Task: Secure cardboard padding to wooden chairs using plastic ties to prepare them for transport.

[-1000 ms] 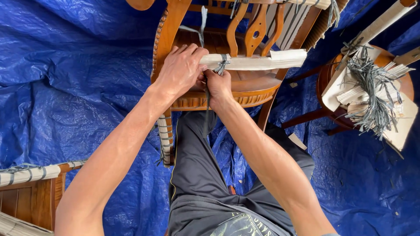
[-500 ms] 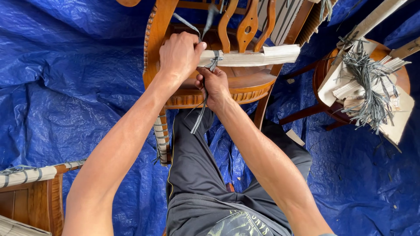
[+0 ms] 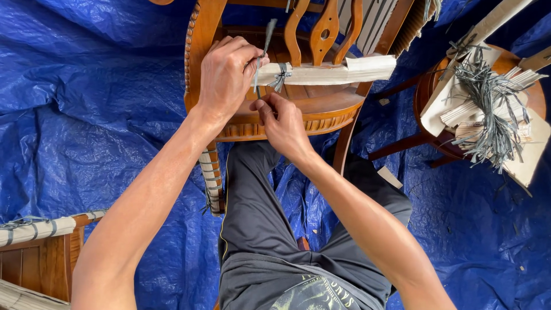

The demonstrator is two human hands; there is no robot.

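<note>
— What's around you, biggest things first?

— A blue tarp (image 3: 92, 115) covers the whole floor. On it, right in front of my knees, stands the wooden chair (image 3: 298, 112) I'm working on, and everything else I place from that chair. To its right is a round wooden stool (image 3: 519, 63) stacked with paper sheets and a bundle of grey straps (image 3: 488, 109). To its lower left, the corner of another wrapped piece of furniture (image 3: 40, 229) shows.

— And on the chair itself?

— A cream paper wrap (image 3: 333, 73) runs around a rail across the seat, and a grey strap (image 3: 279, 74) circles it near its left end.

— Your hands?

— My left hand (image 3: 227, 74) is closed around the left end of the wrap, pinching the strap's upper tail against it. My right hand (image 3: 281, 120) sits just below, over the seat's front edge, thumb and forefinger narrowed on what looks like the lower tail; I can't quite tell whether it's still gripped.

— What's different from a moment ago?

— The long loose tail that hung down past the seat's front edge is gone; it's been drawn up short, and the upper tail now stands up beside my left fingers. I'd judge the tie is cinched tight on the wrap.
</note>
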